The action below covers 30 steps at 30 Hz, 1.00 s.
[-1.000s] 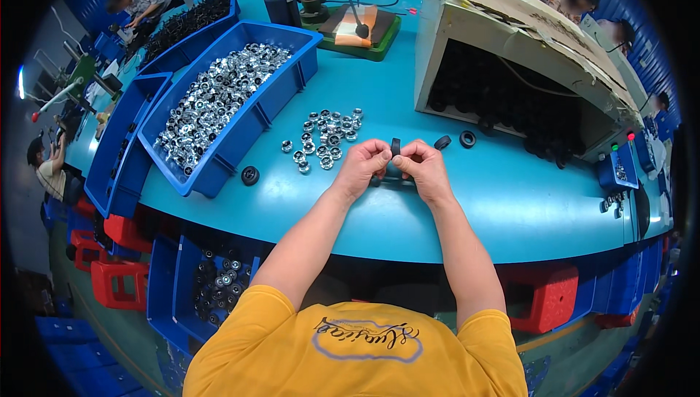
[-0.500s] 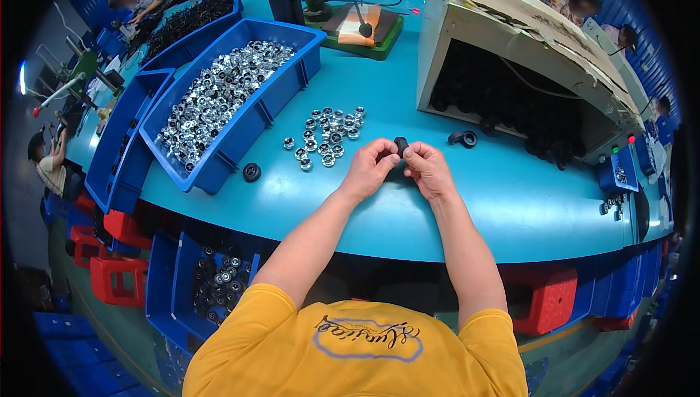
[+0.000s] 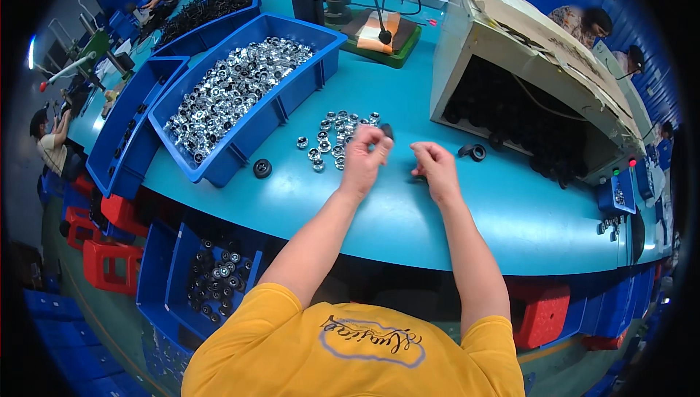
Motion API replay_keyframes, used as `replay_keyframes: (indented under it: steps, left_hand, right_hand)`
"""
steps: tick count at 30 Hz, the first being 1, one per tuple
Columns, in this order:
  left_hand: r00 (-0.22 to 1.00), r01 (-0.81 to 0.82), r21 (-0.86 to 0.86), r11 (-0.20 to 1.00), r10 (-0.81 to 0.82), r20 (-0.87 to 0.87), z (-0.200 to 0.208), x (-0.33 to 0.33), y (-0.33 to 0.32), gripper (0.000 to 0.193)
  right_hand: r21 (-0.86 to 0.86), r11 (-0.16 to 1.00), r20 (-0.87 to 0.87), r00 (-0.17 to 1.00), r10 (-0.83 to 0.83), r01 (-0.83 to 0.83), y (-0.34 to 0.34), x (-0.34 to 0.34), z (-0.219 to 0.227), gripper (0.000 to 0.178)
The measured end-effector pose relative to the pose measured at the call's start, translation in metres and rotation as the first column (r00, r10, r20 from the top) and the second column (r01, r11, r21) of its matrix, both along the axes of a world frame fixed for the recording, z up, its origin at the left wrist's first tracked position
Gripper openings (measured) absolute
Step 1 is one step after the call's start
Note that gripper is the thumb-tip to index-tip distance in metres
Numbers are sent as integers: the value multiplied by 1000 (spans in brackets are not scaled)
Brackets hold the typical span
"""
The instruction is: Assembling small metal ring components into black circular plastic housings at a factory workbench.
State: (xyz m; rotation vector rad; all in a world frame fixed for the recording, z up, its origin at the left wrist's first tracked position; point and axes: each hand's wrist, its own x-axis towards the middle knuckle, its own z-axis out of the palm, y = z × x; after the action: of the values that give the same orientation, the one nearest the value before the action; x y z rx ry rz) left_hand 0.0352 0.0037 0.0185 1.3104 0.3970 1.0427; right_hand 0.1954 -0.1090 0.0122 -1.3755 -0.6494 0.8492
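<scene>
My left hand [image 3: 364, 158] pinches a small black tyre [image 3: 387, 131] between thumb and fingers, right beside the loose silver wheel hubs [image 3: 339, 134] on the table. A little to the right, my right hand [image 3: 440, 171] hovers over the tabletop. Its fingers are bent, the thumb stands apart from them, and nothing shows between them. Whether a hub sits inside the held tyre cannot be made out. A black wheel [image 3: 262, 169] lies by itself at the left, and two black tyres [image 3: 472, 152] lie to the right of my right hand.
A large blue bin [image 3: 211, 171] full of silver hubs stands at the left. At the right, an open-fronted box [image 3: 456, 83] spills black tyres [image 3: 554, 156]. Behind stands a green-based press [image 3: 401, 54] beside a dark jar [image 3: 306, 0]. Below the table's left edge, a blue bin [image 3: 175, 266] holds wheels.
My hands have come apart. The left has moved slightly up with the tyre, towards the loose hubs; the right has let go and shifted right. The whole view has shifted a little.
</scene>
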Motion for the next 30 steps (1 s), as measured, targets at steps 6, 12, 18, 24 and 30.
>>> replay_keyframes:
  steps: [6, 12, 18, 24, 30]
  left_hand:
    - [927, -343, 1, 939, 338, 165, 6, -12, 24, 25]
    - [951, -280, -25, 960, 281, 132, -4, -10, 35, 34]
    - [974, -171, -142, 975, 189, 127, -8, -11, 38, 33]
    - [984, 37, -203, 978, -1, 177, -8, 2, 25, 23]
    - [945, 305, -266, 915, -256, 203, 0, 1, 12, 21]
  right_hand:
    - [-107, 994, 826, 553, 110, -39, 69, -20, 45, 37]
    - [-92, 993, 924, 365, 110, -68, 129, 0, 3, 48]
    - [-166, 985, 842, 514, 164, -42, 112, 4, 6, 43]
    - [9, 986, 151, 975, 165, -168, 42, -13, 32, 35]
    - [168, 983, -43, 995, 86, -77, 15, -25, 30, 40]
